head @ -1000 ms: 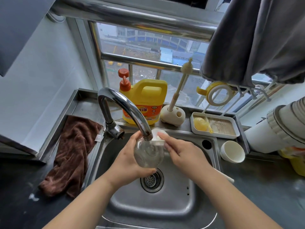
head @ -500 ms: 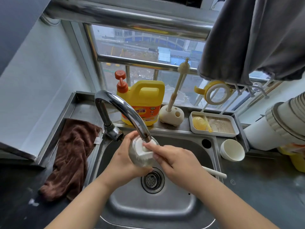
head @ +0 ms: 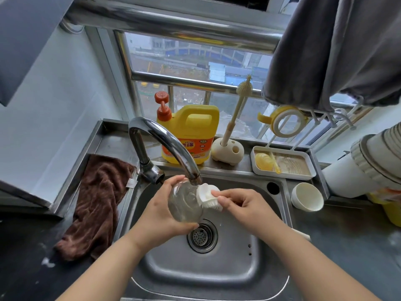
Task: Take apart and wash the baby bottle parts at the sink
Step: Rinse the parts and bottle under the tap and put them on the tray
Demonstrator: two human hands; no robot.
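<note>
Centrally, over the steel sink (head: 227, 276), the left hand (head: 160, 216) grips the clear baby bottle (head: 184, 205) round its body, thumb beneath and fingers curled over the top; the bottle lies tilted on its side just under the spout of the curved faucet (head: 165, 142), its neck end toward the right; the right hand (head: 245, 207) pinches the white collar (head: 208, 197) at the bottle's neck, fingertips (head: 217, 193) curled on the collar's ribbed edge; whether collar and bottle are fully joined cannot be told; the drain strainer (head: 202, 235) lies directly below the bottle. Behind the sink, on the ledge, stand a yellow detergent jug (head: 191, 135) with an orange pump, a cream brush holder (head: 227, 149) bearing an upright bottle brush (head: 243, 88), and a white tray (head: 283, 175) holding a yellow item; a white cup (head: 307, 197) sits on its side right of the sink; a brown towel (head: 97, 205) drapes over the left counter edge.
</note>
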